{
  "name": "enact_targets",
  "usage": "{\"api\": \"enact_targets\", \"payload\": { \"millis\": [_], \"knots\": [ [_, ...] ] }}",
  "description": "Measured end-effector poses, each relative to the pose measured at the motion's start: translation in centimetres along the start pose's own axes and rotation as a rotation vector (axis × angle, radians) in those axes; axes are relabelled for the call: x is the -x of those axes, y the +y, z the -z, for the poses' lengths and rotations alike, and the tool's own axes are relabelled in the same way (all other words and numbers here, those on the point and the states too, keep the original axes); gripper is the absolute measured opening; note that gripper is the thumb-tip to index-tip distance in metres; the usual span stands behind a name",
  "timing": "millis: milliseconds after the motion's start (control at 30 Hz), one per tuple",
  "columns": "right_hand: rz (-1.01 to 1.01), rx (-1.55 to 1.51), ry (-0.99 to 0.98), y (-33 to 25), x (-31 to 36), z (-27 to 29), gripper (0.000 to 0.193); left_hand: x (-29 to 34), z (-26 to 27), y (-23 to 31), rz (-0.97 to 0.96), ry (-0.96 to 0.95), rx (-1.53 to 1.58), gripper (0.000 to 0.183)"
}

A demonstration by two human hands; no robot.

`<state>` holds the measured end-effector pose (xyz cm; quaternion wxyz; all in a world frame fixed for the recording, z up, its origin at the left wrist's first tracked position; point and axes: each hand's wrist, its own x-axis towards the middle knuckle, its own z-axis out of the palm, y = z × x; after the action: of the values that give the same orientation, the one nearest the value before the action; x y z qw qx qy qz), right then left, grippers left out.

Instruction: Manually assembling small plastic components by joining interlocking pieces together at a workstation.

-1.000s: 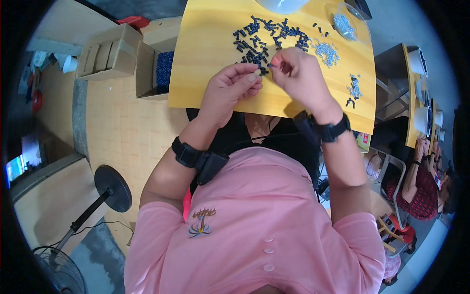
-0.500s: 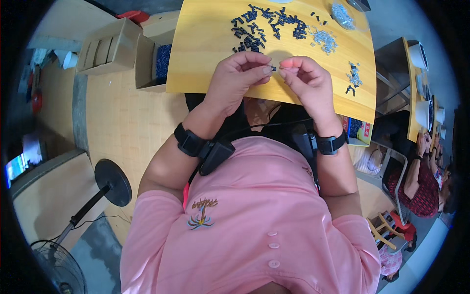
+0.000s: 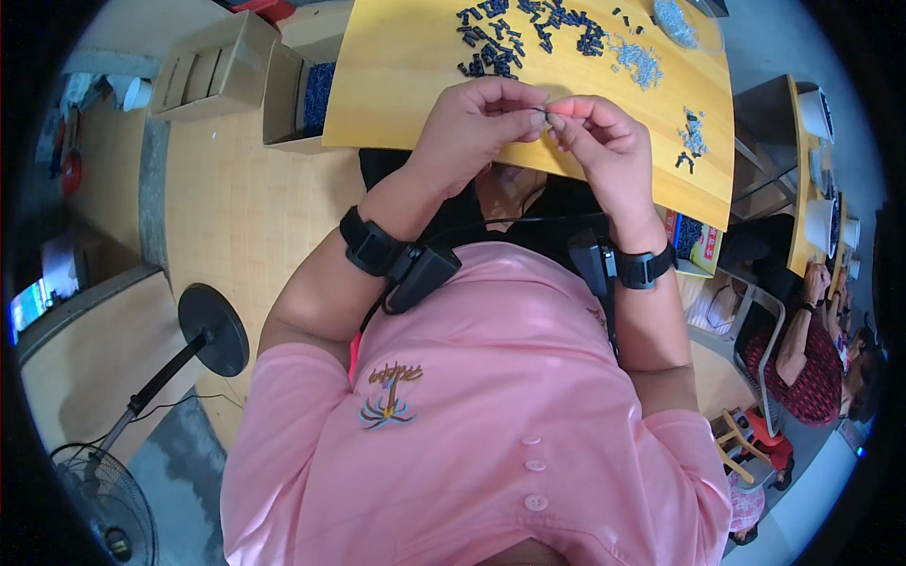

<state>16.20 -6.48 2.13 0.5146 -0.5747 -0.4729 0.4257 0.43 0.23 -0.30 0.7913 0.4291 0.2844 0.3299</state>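
Over the near part of the yellow table point(image 3: 396, 104), my two hands meet at the fingertips. Thumb and index finger of my left hand point(image 3: 477, 132) pinch a small black part point(image 3: 544, 110), mostly covered by the fingers. From the other side, my right hand point(image 3: 609, 146) is closed in a pinch against the same spot; whether it grips the black part or a tiny piece of its own is hidden. Beyond my hands lie many loose black parts point(image 3: 491, 42), with a pile of small silvery pieces point(image 3: 639, 66) to their right.
A clear dish of silvery pieces point(image 3: 676, 24) stands at the far right. Mixed black and silvery bits point(image 3: 694, 137) lie near the right edge. Cardboard boxes point(image 3: 212, 71) stand left, one holding dark parts. An open box point(image 3: 694, 241) sits below the table's right edge. People work farther right.
The gap between my fingertips has closed, and my right hand now touches at the black part. Both hands sit slightly higher and further right in view, while the table has shifted upward.
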Motion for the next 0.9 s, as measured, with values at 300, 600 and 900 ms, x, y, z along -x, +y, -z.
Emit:
{"api": "enact_targets", "payload": {
  "millis": [300, 600, 900],
  "knots": [
    [0.03, -0.026, 0.019, -0.2, 0.1, -0.4, 0.015, -0.2, 0.1, 0.6, -0.041, 0.017, 0.017, 0.027],
    [0.054, -0.12, 0.073, 0.0, 0.5, -0.3, 0.017, 0.0, -0.4, 0.4, -0.038, -0.004, 0.066, 0.027],
    [0.099, -0.102, 0.099, -0.5, 0.4, -0.3, 0.019, 0.2, -1.0, 1.1, -0.018, -0.014, -0.161, 0.023]
  ]
}}
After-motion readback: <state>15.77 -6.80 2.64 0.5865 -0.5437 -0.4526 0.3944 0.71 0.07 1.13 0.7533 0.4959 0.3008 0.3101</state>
